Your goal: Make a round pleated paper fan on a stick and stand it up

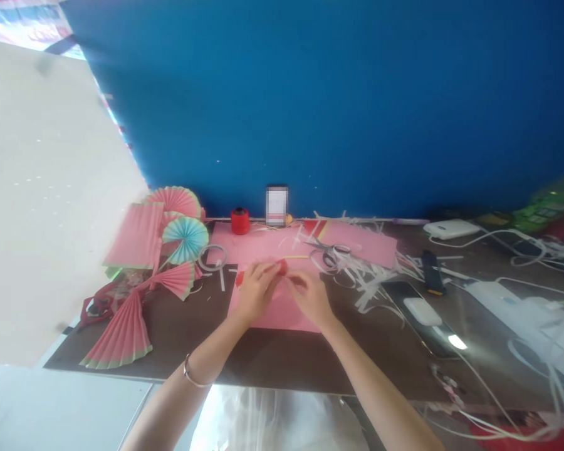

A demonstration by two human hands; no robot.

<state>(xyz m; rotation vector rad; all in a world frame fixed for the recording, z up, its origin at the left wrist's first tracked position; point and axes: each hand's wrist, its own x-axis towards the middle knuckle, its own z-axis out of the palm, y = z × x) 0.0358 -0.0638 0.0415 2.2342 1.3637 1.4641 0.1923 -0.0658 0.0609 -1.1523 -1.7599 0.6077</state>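
Note:
Both my hands work over a pink paper sheet (pixel 282 313) lying on the dark table (pixel 192 338). My left hand (pixel 256 289) is closed, pinching a small red paper piece (pixel 282 267) at its fingertips. My right hand (pixel 310 295) is closed beside it, fingertips pinched near the same red piece; I cannot make out what it grips. Another red scrap (pixel 239 279) shows by my left hand. A bangle sits on my left wrist.
Folded pink and teal paper fans (pixel 169 244) lie at the left. Scissors (pixel 326 254), white paper strips (pixel 371 279), a red spool (pixel 239 221), more pink sheets (pixel 357 241), a phone (pixel 423 316), chargers and white cables (pixel 521 307) fill the right. A blue wall stands behind.

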